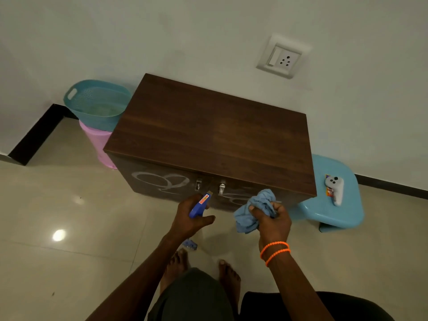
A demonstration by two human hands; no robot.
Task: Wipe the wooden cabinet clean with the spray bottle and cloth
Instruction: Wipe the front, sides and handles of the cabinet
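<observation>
The wooden cabinet (215, 135) stands at the centre of the view against the wall, its dark top bare and its front face, with two metal handles (209, 187), turned toward the person. At about 7 o'clock from its front edge the left hand (191, 216) is clamped around the blue head of the spray bottle (200, 205), nozzle aimed up toward the cabinet front and a finger lying along the trigger side. At about 5 o'clock the right hand (272, 220) is closed tight on a bunched pale-blue cloth (253, 210). The two hands are held apart, both just short of the doors.

This looks like the spraying step, with wiping not yet begun; no wet patch is clear on the top. The next move would call for squeezing the trigger at the wood, then opening out the cloth and pressing it flat along the grain.

The bottle's body is hidden below the left hand, so its fill cannot be judged. Pale swirls on the doors may be decoration or residue; I cannot tell which. At 9 o'clock a teal basket (97, 103) sits on a pink bin (98, 144); at 3 o'clock a blue stool (331, 205) carries a small white object (335, 188), too small to name.
</observation>
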